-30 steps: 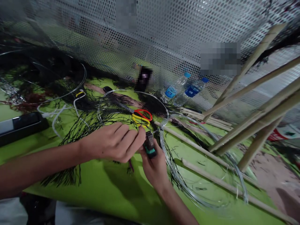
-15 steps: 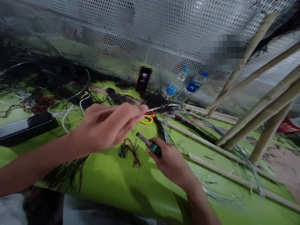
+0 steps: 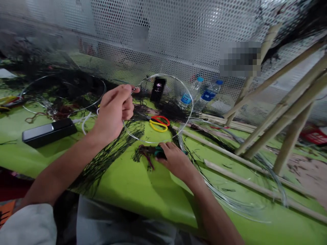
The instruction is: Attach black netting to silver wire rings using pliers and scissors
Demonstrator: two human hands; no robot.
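My left hand (image 3: pixel 114 110) is closed around one side of a wire ring (image 3: pixel 192 102), pinching it between thumb and fingers. The ring is held up and tilted above the table, facing me. Lower and to the right, my right hand (image 3: pixel 175 158) is wrapped around green-handled pliers (image 3: pixel 159 151), whose dark jaws point left near the table surface. A small bundle of dark red cord (image 3: pixel 148 160) with black strands lies by the jaws. Scissors with red and yellow handles (image 3: pixel 158 127) lie behind, seen through the ring.
Two water bottles (image 3: pixel 209 96) and a phone (image 3: pixel 157 89) stand at the back by a perforated metal panel (image 3: pixel 178 41). Wooden sticks (image 3: pixel 281 115) lean at right, above coiled wire (image 3: pixel 230 200). Black fibres (image 3: pixel 112 156) and a black box (image 3: pixel 49 131) lie at left.
My left hand has risen and turned, and the wire ring now shows as a full circle. My right hand has lowered the pliers toward the table, beside the dark red cord.
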